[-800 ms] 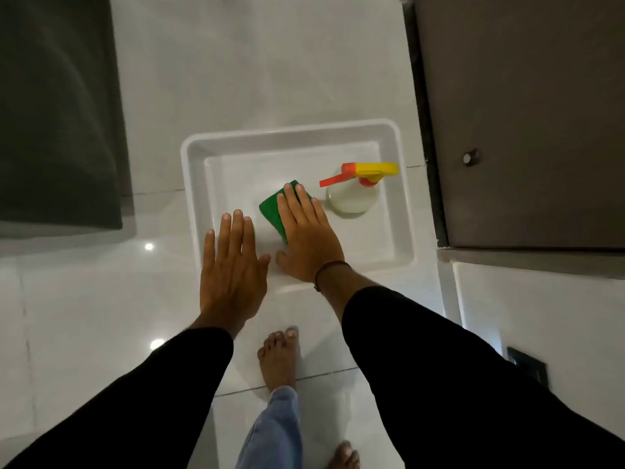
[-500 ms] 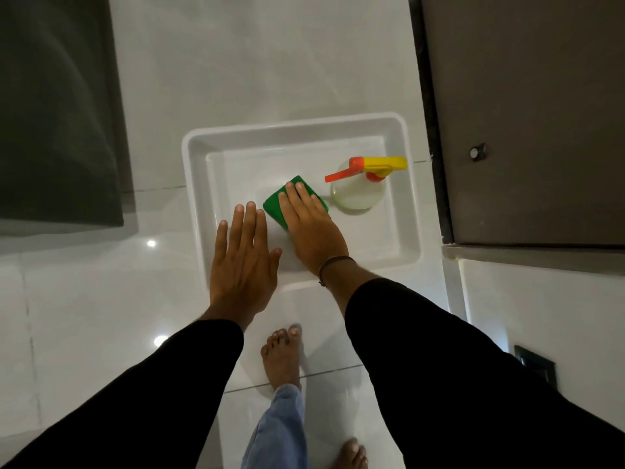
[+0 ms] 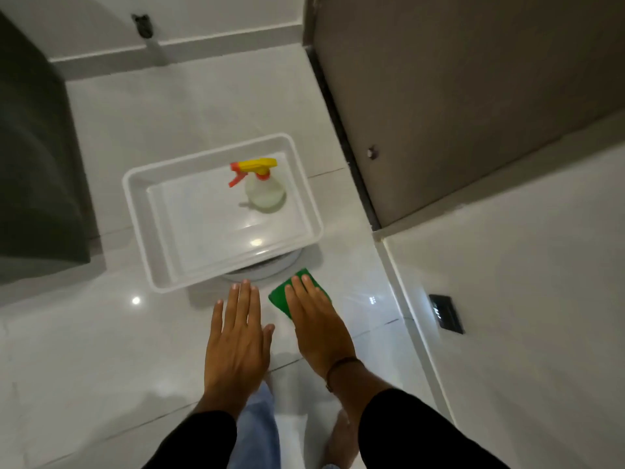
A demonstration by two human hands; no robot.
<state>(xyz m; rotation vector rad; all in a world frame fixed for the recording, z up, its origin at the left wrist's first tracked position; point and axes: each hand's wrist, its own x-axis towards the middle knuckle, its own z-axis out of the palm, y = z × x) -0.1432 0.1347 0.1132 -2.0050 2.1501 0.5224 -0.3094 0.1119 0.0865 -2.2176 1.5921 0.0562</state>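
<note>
Fingers of right hand flat across green sponge, thumb hidden beneath — left hand spread wide.

A home interior: glossy white floor tiles, wall socket, brown door, plastic tub with spray bottle.

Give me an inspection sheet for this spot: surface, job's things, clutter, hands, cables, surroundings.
Surface: glossy white tiled floor, lamp glare spots.
Job's things: green sponge outside the white tray; spray bottle upright inside the tray.
Clutter: round white object partly under the tray.
Hands: right hand holds the sponge, fingers flat on top; left hand flat, holding nothing.
Cables: nothing seen.
Surroundings: brown door right, wall socket, dark grey furniture left.
</note>
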